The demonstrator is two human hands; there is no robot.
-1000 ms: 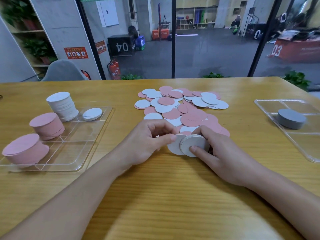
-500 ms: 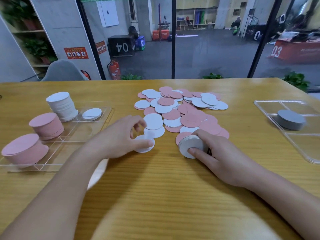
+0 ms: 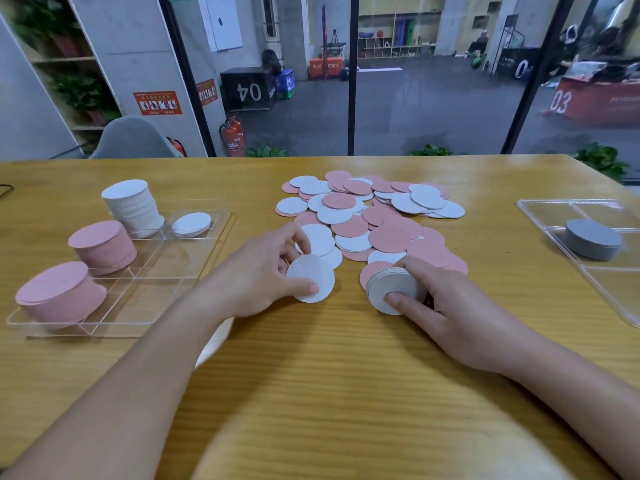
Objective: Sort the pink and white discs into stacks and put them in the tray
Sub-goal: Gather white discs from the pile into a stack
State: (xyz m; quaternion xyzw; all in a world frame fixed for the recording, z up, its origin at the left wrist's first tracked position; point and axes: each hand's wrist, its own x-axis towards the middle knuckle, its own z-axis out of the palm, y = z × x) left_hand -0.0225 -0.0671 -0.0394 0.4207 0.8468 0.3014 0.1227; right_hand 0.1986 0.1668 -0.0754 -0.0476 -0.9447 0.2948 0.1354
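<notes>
A loose heap of pink and white discs [image 3: 374, 216] lies on the wooden table ahead of me. My left hand [image 3: 263, 271] pinches a single white disc [image 3: 311, 277], tilted up at the heap's near left edge. My right hand [image 3: 446, 306] grips a small stack of white discs [image 3: 393, 289] held on edge at the heap's near side. The clear tray [image 3: 180, 258] on the left holds two pink stacks [image 3: 100, 245] [image 3: 57, 294], a tall white stack [image 3: 133, 206] and a low white pile [image 3: 191, 224].
A second clear tray [image 3: 554, 216] at the right holds a grey disc stack [image 3: 592, 239]. A white disc [image 3: 213, 342] peeks out from under my left forearm. Behind the table's far edge stand a grey chair and glass panels.
My left hand left the stack held by my right hand, moved left to the heap's edge and lifted one white disc. The right hand keeps its stack in nearly the same place.
</notes>
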